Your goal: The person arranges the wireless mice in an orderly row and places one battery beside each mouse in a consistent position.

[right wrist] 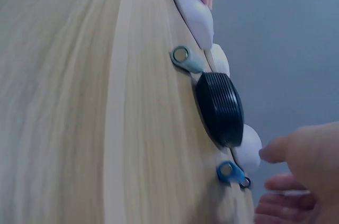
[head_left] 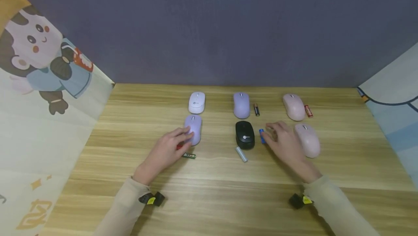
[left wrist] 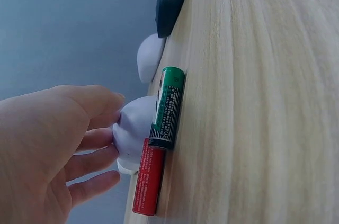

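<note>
At the lower purple mouse (head_left: 195, 127), my left hand (head_left: 168, 147) has its fingertips over the left side. In the left wrist view the thumb and fingers are spread at that mouse (left wrist: 135, 128). Just below lie a green battery (head_left: 190, 155) and a red battery (left wrist: 150, 181), the red one partly covered by the hand in the head view. My right hand (head_left: 285, 143) hovers by a blue battery (head_left: 262, 136), thumb nearest it. The right wrist view shows a gap between that hand and the blue battery (right wrist: 229, 172). A black mouse (head_left: 245, 135) sits to its left.
A pale blue battery (head_left: 241, 154) lies below the black mouse. In the back row are a white mouse (head_left: 197, 102), another purple mouse (head_left: 241, 105), a black battery (head_left: 256, 110), a pink mouse (head_left: 294, 107) and a red battery (head_left: 308, 111). Another pink mouse (head_left: 307, 140) is beside my right hand.
</note>
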Demonstrator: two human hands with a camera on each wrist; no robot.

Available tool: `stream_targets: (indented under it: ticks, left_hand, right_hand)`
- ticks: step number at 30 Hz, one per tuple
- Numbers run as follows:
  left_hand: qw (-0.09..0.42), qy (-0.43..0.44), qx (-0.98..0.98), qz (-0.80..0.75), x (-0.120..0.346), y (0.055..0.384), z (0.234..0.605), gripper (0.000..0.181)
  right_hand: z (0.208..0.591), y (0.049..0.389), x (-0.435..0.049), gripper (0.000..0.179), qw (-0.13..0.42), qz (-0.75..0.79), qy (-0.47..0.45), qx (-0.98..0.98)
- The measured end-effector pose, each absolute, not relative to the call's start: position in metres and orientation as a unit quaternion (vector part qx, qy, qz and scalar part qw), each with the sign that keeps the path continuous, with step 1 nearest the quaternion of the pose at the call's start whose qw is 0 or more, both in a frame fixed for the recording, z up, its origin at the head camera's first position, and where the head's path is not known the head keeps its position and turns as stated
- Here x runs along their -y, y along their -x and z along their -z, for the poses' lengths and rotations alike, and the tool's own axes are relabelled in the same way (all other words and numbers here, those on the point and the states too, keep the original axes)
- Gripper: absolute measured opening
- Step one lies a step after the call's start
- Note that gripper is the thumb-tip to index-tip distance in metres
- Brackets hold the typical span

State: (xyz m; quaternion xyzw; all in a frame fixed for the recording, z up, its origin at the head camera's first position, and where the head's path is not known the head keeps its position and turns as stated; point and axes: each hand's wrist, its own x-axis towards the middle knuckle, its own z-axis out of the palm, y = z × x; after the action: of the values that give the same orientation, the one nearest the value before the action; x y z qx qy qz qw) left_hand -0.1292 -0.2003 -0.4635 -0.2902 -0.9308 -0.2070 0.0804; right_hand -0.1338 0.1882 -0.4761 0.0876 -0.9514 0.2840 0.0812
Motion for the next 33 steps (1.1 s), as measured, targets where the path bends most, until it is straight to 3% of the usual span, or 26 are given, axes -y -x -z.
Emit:
stream_targets:
  ticks: [16, 33]
  left_hand:
    - [0.086, 0.302, 0.936, 0.159, 0.197, 0.127, 0.458, 0.044]
    - [0.091, 0.306, 0.937, 0.143, 0.207, 0.118, 0.46, 0.05]
  right_hand:
    - [0.472, 0.124, -0.247, 0.034, 0.262, -0.278, -0.14, 0.914]
    - [0.48, 0.111, -0.28, 0.036, 0.249, -0.25, -0.107, 0.93]
